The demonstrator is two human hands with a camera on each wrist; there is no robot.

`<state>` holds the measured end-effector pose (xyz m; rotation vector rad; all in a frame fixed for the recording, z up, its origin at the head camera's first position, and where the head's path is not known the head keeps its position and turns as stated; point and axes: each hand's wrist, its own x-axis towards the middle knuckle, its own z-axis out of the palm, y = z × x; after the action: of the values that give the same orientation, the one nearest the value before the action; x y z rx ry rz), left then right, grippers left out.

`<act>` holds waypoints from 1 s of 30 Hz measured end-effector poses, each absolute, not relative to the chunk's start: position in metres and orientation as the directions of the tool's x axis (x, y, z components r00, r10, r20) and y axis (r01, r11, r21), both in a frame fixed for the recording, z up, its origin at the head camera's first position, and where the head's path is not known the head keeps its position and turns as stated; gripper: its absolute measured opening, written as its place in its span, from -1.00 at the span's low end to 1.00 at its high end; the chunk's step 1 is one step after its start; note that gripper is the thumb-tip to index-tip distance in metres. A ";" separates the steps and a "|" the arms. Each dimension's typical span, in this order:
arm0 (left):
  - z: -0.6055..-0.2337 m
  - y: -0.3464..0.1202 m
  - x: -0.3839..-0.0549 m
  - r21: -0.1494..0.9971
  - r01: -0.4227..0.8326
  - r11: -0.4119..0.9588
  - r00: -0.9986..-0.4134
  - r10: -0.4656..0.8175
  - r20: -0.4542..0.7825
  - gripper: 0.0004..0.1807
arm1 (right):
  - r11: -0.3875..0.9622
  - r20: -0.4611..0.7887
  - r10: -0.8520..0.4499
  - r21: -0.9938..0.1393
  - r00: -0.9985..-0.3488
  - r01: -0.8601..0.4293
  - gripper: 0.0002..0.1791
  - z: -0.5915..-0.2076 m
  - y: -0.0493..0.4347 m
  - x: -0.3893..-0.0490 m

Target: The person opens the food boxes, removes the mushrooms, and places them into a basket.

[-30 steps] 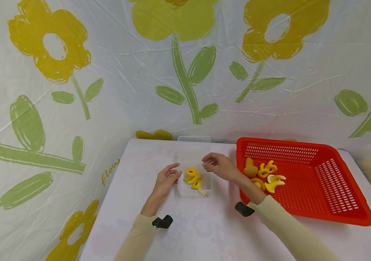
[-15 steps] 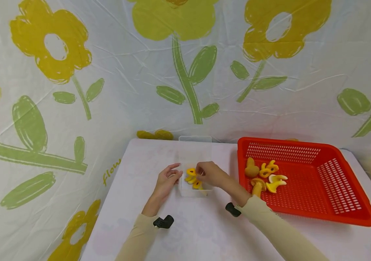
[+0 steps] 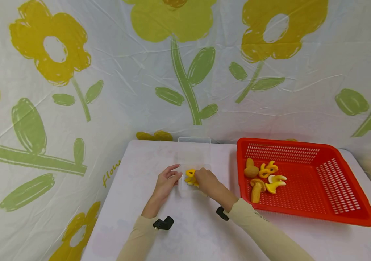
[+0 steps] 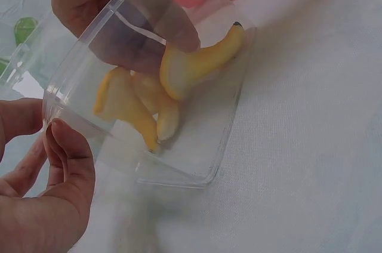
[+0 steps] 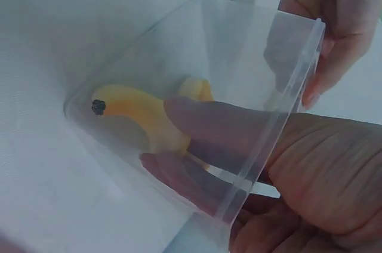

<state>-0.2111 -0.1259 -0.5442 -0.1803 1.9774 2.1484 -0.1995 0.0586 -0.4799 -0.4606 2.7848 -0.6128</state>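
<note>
A clear plastic box (image 3: 190,194) stands on the table with several yellow trumpet-shaped mushrooms in it. At its left side, my left hand (image 3: 166,181) pinches the rim between thumb and fingers, plainest in the left wrist view. My right hand (image 3: 209,183) reaches down into the box from the right. In the right wrist view its thumb and fingers pinch a curved yellow mushroom (image 5: 125,101) with a dark stem tip. Beneath and beside that one lie more yellow mushrooms (image 4: 122,107), partly hidden by the right hand in the head view.
The box's clear lid (image 3: 194,145) is tilted up behind it. To the right is a red perforated basket (image 3: 306,181) holding several mushrooms, among them a brown one (image 3: 257,190) and a yellow one (image 3: 276,186). A flowered cloth hangs behind the table (image 3: 188,232).
My right hand has come down and left from above the box's right rim, into it, and now pinches a yellow mushroom. The left hand has stayed at the rim.
</note>
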 end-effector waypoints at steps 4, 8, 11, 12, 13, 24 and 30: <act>-0.543 -0.126 -0.212 0.969 -0.233 -0.080 -0.971 0.076 -0.227 -0.52 | 0.864 -0.117 -0.344 -0.428 -0.932 -0.265 -0.86 -0.485 0.058 -0.198; -0.543 -0.126 -0.213 0.970 -0.226 -0.085 -0.972 0.079 -0.219 -0.52 | 0.865 -0.049 -0.347 -0.404 -0.937 -0.299 -0.91 -0.489 0.058 -0.198; -0.544 -0.125 -0.212 0.970 -0.228 -0.081 -0.972 0.082 -0.222 -0.52 | 0.846 -0.035 -0.346 -0.443 -0.937 -0.296 -0.90 -0.489 0.059 -0.198; -0.544 -0.125 -0.212 0.970 -0.229 -0.078 -0.971 0.082 -0.223 -0.52 | 0.836 -0.037 -0.348 -0.465 -0.937 -0.292 -0.90 -0.488 0.059 -0.198; -0.545 -0.125 -0.211 0.970 -0.229 -0.076 -0.971 0.080 -0.223 -0.52 | 0.826 -0.043 -0.348 -0.487 -0.936 -0.285 -0.90 -0.487 0.060 -0.198; -0.545 -0.124 -0.211 0.972 -0.223 -0.072 -0.973 0.080 -0.217 -0.52 | 0.765 -0.104 -0.365 -0.600 -0.925 -0.234 -0.91 -0.478 0.066 -0.201; -0.544 -0.124 -0.211 0.971 -0.232 -0.055 -0.971 0.071 -0.228 -0.52 | 0.678 -0.078 -0.371 -0.704 -0.925 -0.212 -0.93 -0.470 0.080 -0.206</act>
<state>-0.2110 -0.1243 -0.5441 -0.1754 2.0026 2.1344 -0.2062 0.0801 -0.4703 -0.4720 2.6761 -1.0831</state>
